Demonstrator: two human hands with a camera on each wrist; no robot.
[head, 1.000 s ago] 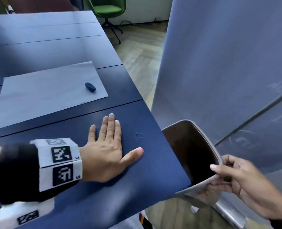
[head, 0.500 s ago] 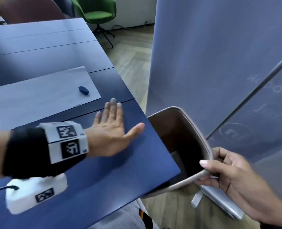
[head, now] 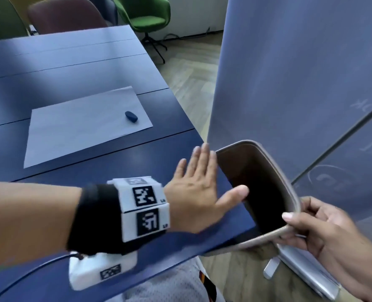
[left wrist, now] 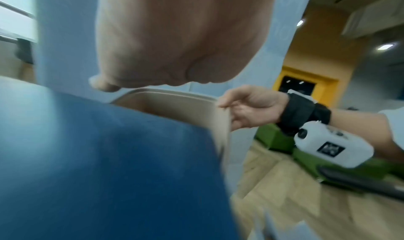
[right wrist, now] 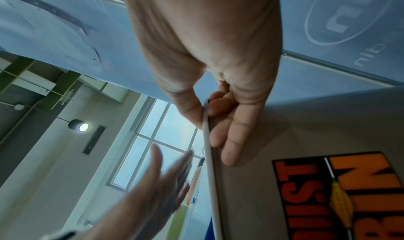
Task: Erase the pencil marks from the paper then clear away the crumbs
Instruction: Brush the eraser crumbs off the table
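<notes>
table (head: 76,68): dark blue top, seams running across it; its right edge meets the bin's mouth.
partition (head: 289,62): grey-blue panel standing right of the table, behind the bin.
bin (head: 294,194): beige, tilted, its open mouth held against the table's right edge, dark inside.
paper (head: 78,129): white sheet flat on the table, well back from the left hand.
left hand (head: 199,192): fingers straight and spread, palm down at the table's right edge, thumb over the bin's mouth; holds nothing.
right hand (head: 329,234): pinches the bin's near rim, thumb inside, fingers outside.
eraser (head: 131,116): small, dark, lying on the paper near its right edge.
</notes>
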